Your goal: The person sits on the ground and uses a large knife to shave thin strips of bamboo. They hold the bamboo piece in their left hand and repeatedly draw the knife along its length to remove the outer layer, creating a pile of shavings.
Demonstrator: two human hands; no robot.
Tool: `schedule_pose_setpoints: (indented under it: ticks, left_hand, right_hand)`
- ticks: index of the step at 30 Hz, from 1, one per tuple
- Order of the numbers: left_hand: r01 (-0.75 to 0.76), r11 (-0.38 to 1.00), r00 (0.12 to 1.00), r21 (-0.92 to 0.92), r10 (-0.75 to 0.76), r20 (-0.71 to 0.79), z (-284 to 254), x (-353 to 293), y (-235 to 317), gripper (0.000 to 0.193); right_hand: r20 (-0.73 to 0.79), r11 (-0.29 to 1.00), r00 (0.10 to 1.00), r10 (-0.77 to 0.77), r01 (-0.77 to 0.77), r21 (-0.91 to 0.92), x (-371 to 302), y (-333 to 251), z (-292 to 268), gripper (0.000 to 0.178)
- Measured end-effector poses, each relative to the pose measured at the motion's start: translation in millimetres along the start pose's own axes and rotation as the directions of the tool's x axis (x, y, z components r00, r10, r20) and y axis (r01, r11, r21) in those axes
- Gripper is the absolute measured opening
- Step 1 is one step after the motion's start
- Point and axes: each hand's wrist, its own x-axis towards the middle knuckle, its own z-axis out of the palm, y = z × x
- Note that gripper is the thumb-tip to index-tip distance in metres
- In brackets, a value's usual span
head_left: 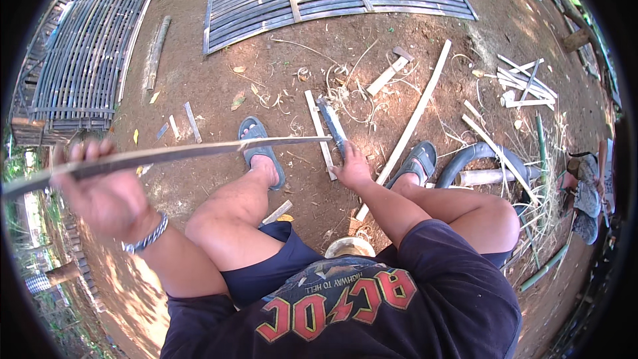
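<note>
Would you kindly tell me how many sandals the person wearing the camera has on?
2: the left sandal, with the long strip passing above it, and the right sandal, just left of the curved dark tube. Neither is hidden completely.

Grey-brown strip [193,150] (shorts [249,282] navy)

Dirt ground [193,70] bears pale strips [424,97] and a wooden-handled tool [387,78].

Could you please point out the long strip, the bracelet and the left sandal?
Long strip [174,153]: head view, its middle.
Bracelet [149,237]: head view, its braided band.
Left sandal [261,151]: head view, its strap.
</note>
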Motion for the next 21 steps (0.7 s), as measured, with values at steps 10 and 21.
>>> schedule_pose_setpoints:
  ticks: [10,21]
  left_hand:
    - [0.480,0.871,0.861,0.105,-0.491,0.137,12.8,3.4,-118.1,0.053]
    - [0.563,0.823,0.824,-0.073,-0.566,-0.024,-35.9,35.4,-123.0,0.056]
  right_hand:
    - [-0.317,0.816,0.832,-0.455,0.532,0.227,11.2,-68.4,-19.8,0.061]
    - [-0.106,0.934,0.956,-0.272,0.289,0.212,-60.2,-1.5,-12.3,0.031]
